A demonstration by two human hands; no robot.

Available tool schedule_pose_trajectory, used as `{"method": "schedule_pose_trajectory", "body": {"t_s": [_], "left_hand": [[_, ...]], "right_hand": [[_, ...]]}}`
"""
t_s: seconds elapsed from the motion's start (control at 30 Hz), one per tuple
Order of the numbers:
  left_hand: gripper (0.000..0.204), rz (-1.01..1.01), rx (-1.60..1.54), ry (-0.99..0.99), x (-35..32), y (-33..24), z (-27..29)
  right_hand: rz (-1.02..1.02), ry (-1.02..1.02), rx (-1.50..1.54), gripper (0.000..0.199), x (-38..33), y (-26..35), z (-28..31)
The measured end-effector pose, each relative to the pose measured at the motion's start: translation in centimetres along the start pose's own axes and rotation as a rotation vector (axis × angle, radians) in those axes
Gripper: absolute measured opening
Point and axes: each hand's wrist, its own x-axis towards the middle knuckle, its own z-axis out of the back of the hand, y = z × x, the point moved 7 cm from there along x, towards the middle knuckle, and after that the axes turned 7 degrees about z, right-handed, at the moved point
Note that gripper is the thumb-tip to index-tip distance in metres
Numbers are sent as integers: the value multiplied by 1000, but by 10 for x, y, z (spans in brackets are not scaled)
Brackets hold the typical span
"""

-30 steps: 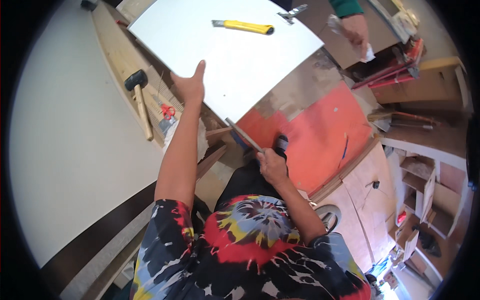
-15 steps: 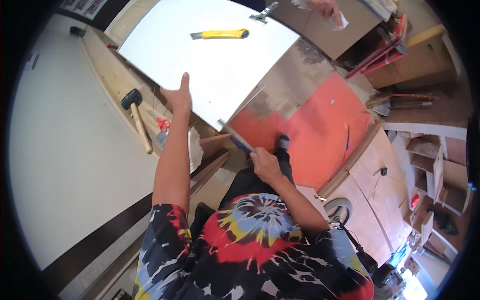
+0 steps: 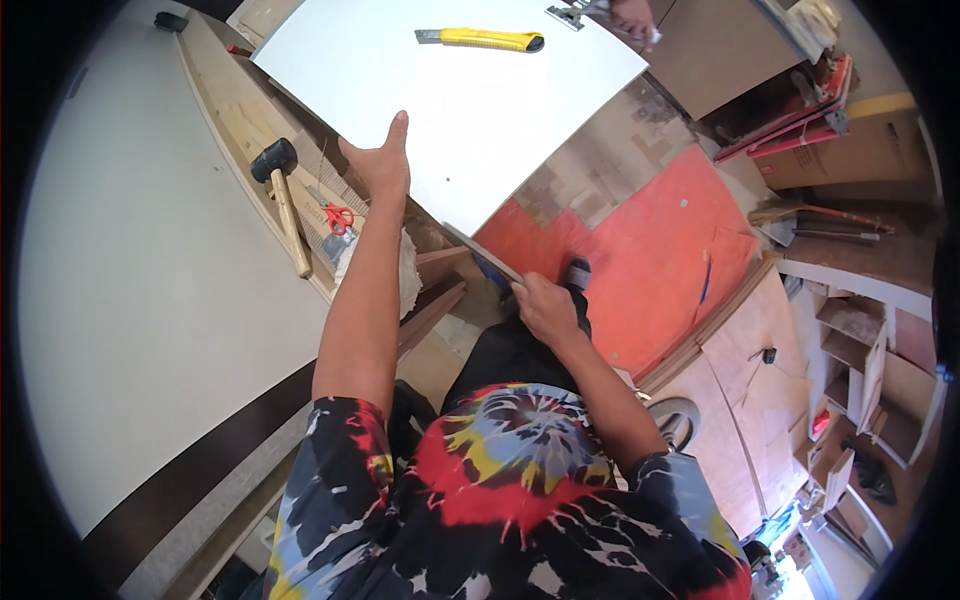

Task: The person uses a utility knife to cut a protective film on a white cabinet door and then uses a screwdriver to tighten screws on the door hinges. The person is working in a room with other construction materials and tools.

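The left hand [image 3: 380, 165] grips the left edge of the white board [image 3: 480, 130], thumb spread on top, other fingers hidden; the right hand [image 3: 547, 310] is wrapped around a flat grey bar [image 3: 485, 252] meeting the board's near corner. A yellow knife [image 3: 485, 40] and a metal hinge [image 3: 567, 15] lie toward its far side, another person's hand [image 3: 633, 15] just beside. Left of it lie a mallet [image 3: 285, 205] and red scissors [image 3: 338, 216]. The board looks flat, with one dark spot near that corner.

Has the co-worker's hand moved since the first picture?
Yes: the co-worker's hand has moved left, closer to the metal fitting on the white panel.
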Motion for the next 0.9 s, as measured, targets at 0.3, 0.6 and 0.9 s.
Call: {"method": "schedule_pose_trajectory", "body": {"t_s": [0.3, 0.6, 0.9], "left_hand": [[103, 44, -95, 113, 8, 3, -5], [96, 24, -40, 82, -6, 1, 5], [99, 52, -3, 70, -7, 2, -2]], "right_hand": [[-45, -84, -5, 27, 12, 11, 12], [-16, -99, -59, 26, 59, 30, 19], [-50, -113, -65, 25, 69, 30, 22]]}}
